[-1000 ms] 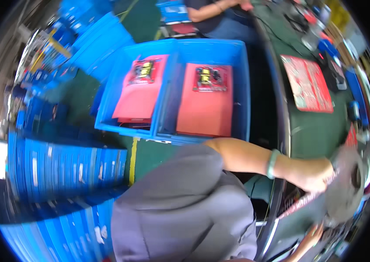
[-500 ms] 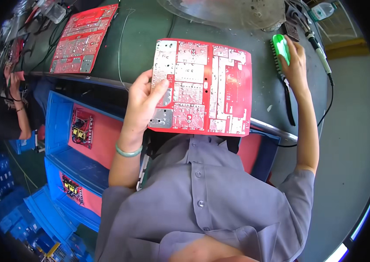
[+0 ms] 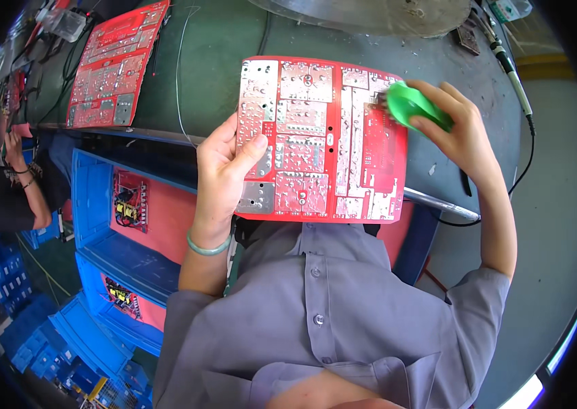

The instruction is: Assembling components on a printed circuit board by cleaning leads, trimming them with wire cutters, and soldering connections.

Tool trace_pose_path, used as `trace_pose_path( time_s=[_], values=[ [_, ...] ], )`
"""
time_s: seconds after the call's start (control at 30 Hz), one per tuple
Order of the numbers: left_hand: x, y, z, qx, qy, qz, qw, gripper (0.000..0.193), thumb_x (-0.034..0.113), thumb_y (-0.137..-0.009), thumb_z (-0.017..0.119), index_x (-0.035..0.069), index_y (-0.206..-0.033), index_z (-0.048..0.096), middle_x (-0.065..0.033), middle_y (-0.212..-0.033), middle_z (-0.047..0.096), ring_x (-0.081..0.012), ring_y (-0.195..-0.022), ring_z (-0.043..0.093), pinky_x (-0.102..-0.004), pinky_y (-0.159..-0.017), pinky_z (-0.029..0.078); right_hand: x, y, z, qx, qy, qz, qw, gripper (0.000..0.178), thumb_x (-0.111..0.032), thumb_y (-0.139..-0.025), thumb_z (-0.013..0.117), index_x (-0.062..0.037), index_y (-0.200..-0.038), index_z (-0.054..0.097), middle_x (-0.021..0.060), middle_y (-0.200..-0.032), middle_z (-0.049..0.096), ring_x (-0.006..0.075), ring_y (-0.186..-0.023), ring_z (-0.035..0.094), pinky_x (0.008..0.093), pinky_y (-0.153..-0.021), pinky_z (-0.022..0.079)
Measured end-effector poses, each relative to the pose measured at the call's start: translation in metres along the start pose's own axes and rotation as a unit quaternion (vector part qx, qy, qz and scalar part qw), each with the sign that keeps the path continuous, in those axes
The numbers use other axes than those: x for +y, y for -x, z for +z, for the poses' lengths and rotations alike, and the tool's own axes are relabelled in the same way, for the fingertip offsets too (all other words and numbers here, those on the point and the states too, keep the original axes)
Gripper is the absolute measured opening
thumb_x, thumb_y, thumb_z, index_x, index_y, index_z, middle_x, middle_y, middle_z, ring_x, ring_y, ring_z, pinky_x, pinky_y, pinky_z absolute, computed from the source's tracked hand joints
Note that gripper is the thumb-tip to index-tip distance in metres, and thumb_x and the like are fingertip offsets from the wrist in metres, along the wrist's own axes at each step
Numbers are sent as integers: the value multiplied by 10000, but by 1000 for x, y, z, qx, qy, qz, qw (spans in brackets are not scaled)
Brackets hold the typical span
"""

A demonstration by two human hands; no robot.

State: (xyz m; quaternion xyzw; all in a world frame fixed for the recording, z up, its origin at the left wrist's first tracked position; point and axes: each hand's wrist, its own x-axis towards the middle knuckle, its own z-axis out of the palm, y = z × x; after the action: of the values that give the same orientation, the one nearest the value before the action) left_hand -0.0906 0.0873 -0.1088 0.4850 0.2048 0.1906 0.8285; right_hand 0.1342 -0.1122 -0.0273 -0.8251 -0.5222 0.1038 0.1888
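Observation:
A large red circuit board (image 3: 302,146), solder side up, is gripped at its left edge by my left hand (image 3: 223,167), with the thumb lying over its face. Its near edge extends past the bench front, above my lap. My right hand (image 3: 455,126) is closed round a green scrubbing brush (image 3: 414,107). The brush's dark bristles face the board's upper right area; whether they touch it I cannot tell. Much of the brush's right end is covered by my fingers.
Another red board (image 3: 114,68) lies at the bench's left. A soldering iron (image 3: 508,65) with its cable lies at right, near a round metal plate (image 3: 370,13). Blue bins (image 3: 94,198) with assembled boards stand below left. A co-worker's hand (image 3: 14,148) is at far left.
My right hand has lifted the green brush off the bench at the right and brought it left to the board's upper right. The left hand still holds the board.

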Motion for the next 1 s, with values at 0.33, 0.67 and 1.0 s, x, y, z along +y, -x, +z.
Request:
trace_pose_path(
  time_s=[0.33, 0.67, 1.0],
  values=[
    [-3, -6, 1, -8, -30, 14, 999, 366, -12, -878, 510, -102, -1227, 447, -135, -1077, 616, -132, -934, 602, -254, -818, 479, -92, -131, 90, 11, 19, -174, 985, 533, -418, -706, 702, -97, -1118, 593, 144, -862, 657, 333, -787, 631, 430, -689, 501],
    [-13, -2, 2, -5, 20, 24, 999, 359, 3, -881, 514, -101, -1219, 450, -130, -1079, 616, -122, -948, 591, -239, -836, 460, 30, -19, 20, 48, -67, 95, 992, 584, -229, -698, 762, -29, -1198, 538, 131, -938, 671, 168, -852, 648, 323, -778, 500],
    [-13, -4, 5, 27, -1, 20, 999, 358, 18, -898, 501, -96, -1234, 456, -133, -1113, 601, -127, -967, 586, -245, -839, 464, -94, 9, 50, -155, -25, -176, 972, 485, -196, -653, 757, -89, -1099, 601, 94, -827, 664, 234, -630, 644, 327, -543, 500]
  ],
)
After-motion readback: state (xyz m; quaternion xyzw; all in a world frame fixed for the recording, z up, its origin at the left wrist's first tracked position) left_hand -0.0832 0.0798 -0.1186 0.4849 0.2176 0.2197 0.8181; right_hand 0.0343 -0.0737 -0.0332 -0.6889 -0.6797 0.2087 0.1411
